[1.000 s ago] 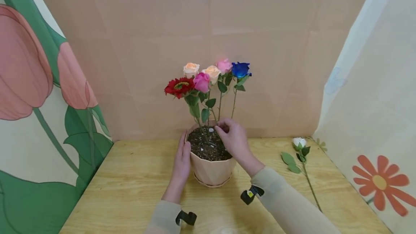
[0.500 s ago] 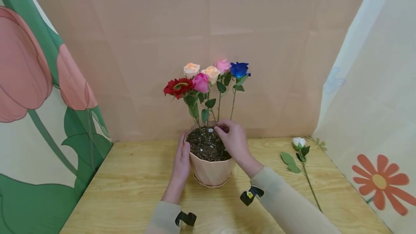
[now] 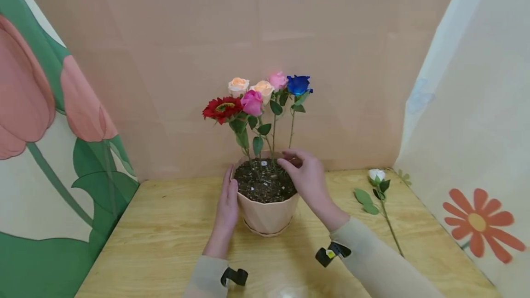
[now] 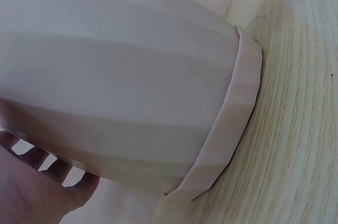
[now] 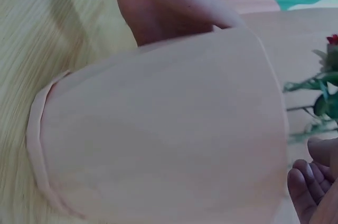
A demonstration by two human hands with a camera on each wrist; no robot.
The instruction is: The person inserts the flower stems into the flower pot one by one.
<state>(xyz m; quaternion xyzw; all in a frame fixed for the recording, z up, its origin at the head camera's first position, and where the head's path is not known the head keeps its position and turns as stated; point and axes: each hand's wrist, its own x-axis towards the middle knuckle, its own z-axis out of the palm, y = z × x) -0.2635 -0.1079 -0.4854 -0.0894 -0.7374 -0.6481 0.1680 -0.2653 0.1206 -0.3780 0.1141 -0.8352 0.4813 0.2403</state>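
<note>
A pale pink faceted flowerpot filled with dark soil stands on a matching saucer. Rising from the soil are a red daisy-like flower, a magenta rose, two peach roses, a light pink rose and a blue rose. My left hand rests along the pot's left side, fingers fairly straight. Above the right rim, my right hand is near the blue rose's stem, whose lower end it hides. Its thumb and fingers are loosely bent and apart, with nothing visible between them.
On the wooden table, a white rose with a long stem lies to the right. A plain pinkish backdrop hangs behind, with flower-printed sheets at both sides.
My right thumb and forefinger have parted, and the hand has drawn slightly right, away from the stems. My left hand stays on the pot. The head view has shifted a little.
</note>
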